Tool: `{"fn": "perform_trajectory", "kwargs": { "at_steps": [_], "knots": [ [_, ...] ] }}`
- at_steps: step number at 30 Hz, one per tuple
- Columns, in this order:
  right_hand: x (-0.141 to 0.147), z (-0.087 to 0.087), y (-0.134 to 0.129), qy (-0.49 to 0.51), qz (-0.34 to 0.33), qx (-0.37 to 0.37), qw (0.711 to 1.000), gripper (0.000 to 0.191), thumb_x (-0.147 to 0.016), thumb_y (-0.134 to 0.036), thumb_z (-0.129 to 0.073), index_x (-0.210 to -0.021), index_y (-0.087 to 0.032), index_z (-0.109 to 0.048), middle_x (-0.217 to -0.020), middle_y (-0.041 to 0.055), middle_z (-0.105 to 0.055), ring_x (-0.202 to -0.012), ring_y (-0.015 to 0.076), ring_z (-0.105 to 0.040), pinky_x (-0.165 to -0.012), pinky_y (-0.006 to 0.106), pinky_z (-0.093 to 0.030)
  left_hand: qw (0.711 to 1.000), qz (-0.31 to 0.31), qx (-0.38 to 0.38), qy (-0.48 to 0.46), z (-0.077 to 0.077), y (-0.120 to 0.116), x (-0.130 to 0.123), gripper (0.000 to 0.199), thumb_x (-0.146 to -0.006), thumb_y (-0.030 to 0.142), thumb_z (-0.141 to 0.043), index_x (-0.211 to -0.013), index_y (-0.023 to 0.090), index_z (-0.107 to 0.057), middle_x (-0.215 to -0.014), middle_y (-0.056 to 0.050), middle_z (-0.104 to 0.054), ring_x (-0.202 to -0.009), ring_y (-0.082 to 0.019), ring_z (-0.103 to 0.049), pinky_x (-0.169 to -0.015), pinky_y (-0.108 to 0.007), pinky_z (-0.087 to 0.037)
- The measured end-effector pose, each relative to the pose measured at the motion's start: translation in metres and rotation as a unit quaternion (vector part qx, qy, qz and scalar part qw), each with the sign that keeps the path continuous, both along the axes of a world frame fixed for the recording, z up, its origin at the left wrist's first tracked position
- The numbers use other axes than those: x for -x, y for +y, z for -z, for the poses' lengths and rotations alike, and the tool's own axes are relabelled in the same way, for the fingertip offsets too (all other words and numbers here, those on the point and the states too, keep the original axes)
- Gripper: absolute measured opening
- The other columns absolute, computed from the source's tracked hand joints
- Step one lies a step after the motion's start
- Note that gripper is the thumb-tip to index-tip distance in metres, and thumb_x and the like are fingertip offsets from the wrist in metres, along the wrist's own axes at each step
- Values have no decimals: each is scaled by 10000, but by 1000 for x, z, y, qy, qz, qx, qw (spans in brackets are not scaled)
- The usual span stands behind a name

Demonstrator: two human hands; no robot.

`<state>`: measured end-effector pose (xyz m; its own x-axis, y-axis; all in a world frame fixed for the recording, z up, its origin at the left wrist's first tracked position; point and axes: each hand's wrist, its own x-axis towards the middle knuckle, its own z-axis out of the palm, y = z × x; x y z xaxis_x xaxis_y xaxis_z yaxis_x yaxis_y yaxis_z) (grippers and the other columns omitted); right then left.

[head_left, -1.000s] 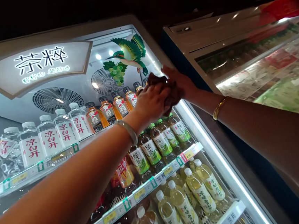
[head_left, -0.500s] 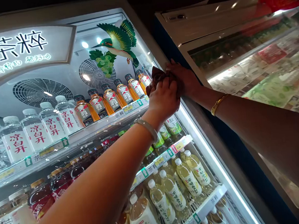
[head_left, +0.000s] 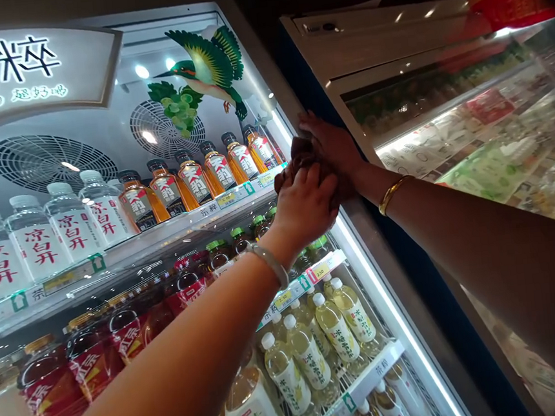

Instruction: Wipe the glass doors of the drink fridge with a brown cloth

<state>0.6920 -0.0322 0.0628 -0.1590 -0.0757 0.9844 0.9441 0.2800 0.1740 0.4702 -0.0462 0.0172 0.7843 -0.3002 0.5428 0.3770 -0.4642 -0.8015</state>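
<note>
My left hand (head_left: 308,195), with a pale bangle on its wrist, is closed around a bunched dark brown cloth (head_left: 302,153). It presses the cloth to the front of a lit drinks fridge (head_left: 373,245), near the right edge of the door. Just beyond it, my right hand (head_left: 332,141) lies against the fridge's side frame, fingers stretched out. A gold bracelet circles that wrist. The two hands are close together, and whether the right one touches the cloth is unclear. Amber bottles (head_left: 218,171) stand on the upper shelf, left of the cloth.
Clear water bottles (head_left: 69,220) and dark red drink bottles (head_left: 93,353) fill shelves on the left. Pale yellow bottles (head_left: 339,325) stand lower right. A kingfisher picture (head_left: 211,65) shows above the upper shelf. A second display cabinet (head_left: 442,90) stands to the right.
The view has shifted, so the fridge sits further left in it. My left hand and cloth have moved slightly down and right against the fridge; green bottle caps now show beside the wrist.
</note>
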Motion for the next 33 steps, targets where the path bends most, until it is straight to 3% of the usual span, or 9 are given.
{"fn": "perform_trajectory", "kwargs": {
  "at_steps": [2, 5, 10, 14, 18, 21, 26, 29, 33],
  "knots": [
    [4, 2, -5, 53, 1, -16, 998, 586, -937, -93, -395, -1497, -153, -555, -1659, 72, -493, -1585, 249, -413, -1335, 492, -372, 997, 15, -31, 73, 9, 1, 7, 368, -1026, 407, -545, -1310, 214, -679, -1431, -161, -653, -1277, -342, -610, -1124, -529, -455],
    [10, 3, -11, 78, 1, -11, 997, 579, -908, -81, -437, -1459, -154, -597, -1643, 43, -512, -1575, 215, -430, -1347, 443, -363, 985, 20, -54, 160, -5, 1, 15, 366, -1059, 398, -492, -1328, 252, -692, -1394, -122, -689, -1266, -308, -633, -1143, -501, -450],
    [10, 3, -14, 100, -5, 8, 995, 503, -979, -194, -474, -1469, -212, -586, -1653, -12, -499, -1582, 194, -415, -1363, 472, -344, 999, -23, 11, 24, -33, -7, 3, 374, -1005, 387, -572, -1329, 247, -696, -1419, -132, -658, -1307, -354, -605, -1100, -524, -469],
    [9, 4, -16, 95, -7, 16, 995, 475, -1025, -212, -451, -1482, -219, -582, -1664, 7, -489, -1591, 189, -399, -1364, 452, -337, 999, -1, 2, 41, 6, -6, 2, 351, -1033, 403, -519, -1273, 235, -713, -1370, -149, -663, -1263, -359, -610, -1091, -538, -460],
    [13, 8, -21, 72, -9, 11, 997, 437, -1049, -259, -527, -1477, -184, -580, -1660, 113, -486, -1593, 240, -395, -1346, 527, -325, 974, 49, -20, 218, 47, 2, 15, 346, -1058, 390, -494, -1299, 268, -711, -1332, -107, -705, -1232, -298, -628, -1071, -486, -477],
    [17, 9, -22, 78, -5, 13, 997, 536, -961, -89, -456, -1478, -170, -569, -1671, 76, -478, -1608, 187, -368, -1368, 461, -314, 968, 42, -32, 244, 33, 4, 17, 362, -1066, 382, -481, -1334, 269, -698, -1391, -98, -697, -1226, -288, -636, -1094, -491, -469],
    [17, 6, -24, 101, -2, 29, 994, 589, -899, -63, -460, -1463, -181, -582, -1663, 15, -481, -1591, 205, -404, -1378, 478, -312, 1000, 6, 1, 31, -14, 0, 3, 397, -1067, 414, -468, -1351, 246, -688, -1435, -131, -660, -1290, -338, -607, -1162, -537, -411],
    [16, 5, -25, 104, -3, 36, 994, 601, -902, -42, -461, -1475, -181, -574, -1678, -1, -463, -1598, 197, -390, -1381, 457, -307, 1000, 12, -1, 16, -3, 0, 1, 383, -1067, 405, -458, -1311, 225, -694, -1417, -150, -654, -1282, -348, -599, -1132, -536, -426],
    [18, 6, -24, 102, -6, 36, 994, 627, -889, 10, -448, -1494, -120, -548, -1687, 29, -454, -1611, 179, -358, -1385, 415, -275, 990, 43, -41, 127, 10, 5, 8, 366, -1083, 397, -440, -1297, 247, -697, -1347, -109, -697, -1276, -311, -606, -1171, -510, -407]
  ]
}}
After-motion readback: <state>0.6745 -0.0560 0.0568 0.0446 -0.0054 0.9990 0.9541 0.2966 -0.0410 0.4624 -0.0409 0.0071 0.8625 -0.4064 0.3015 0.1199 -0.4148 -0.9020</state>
